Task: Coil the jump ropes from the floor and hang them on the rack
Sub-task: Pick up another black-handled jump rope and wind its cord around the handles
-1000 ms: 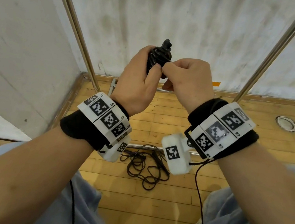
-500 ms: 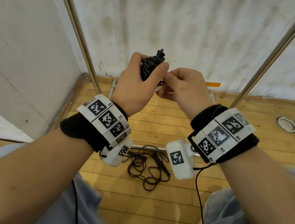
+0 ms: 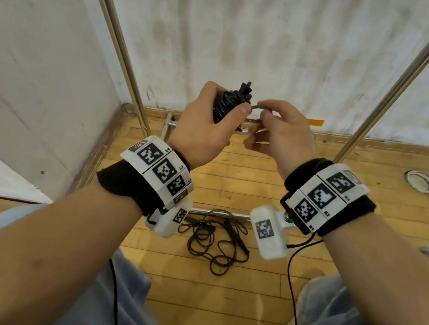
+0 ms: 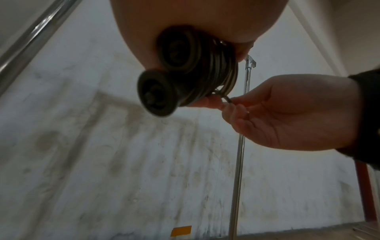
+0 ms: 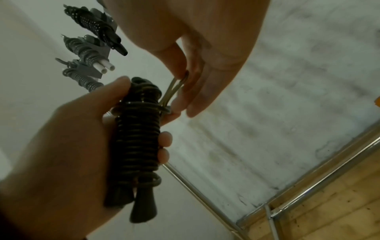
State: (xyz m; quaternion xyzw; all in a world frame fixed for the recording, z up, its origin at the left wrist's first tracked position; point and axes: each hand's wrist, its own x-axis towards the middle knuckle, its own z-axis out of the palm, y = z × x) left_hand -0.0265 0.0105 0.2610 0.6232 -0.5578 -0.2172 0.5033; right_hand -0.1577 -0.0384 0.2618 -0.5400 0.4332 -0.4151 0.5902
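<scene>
- The left hand (image 3: 202, 129) is wrapped tight round the coiled jump rope (image 5: 137, 139), both handles bundled inside the windings, held upright at chest height so the free end stays reachable
- Just right of that fist, the right hand (image 3: 283, 134) pinches a small loop (image 5: 176, 86) of cord between thumb and finger, probably to tuck it under the last turn and lock the coil
- Below the hands, another loose rope (image 3: 214, 239) lies tangled on the wood floor (image 3: 214, 290)
- Above them, finished bundles (image 5: 88, 48) already hang, with a rack upright (image 3: 408, 81) either side
</scene>
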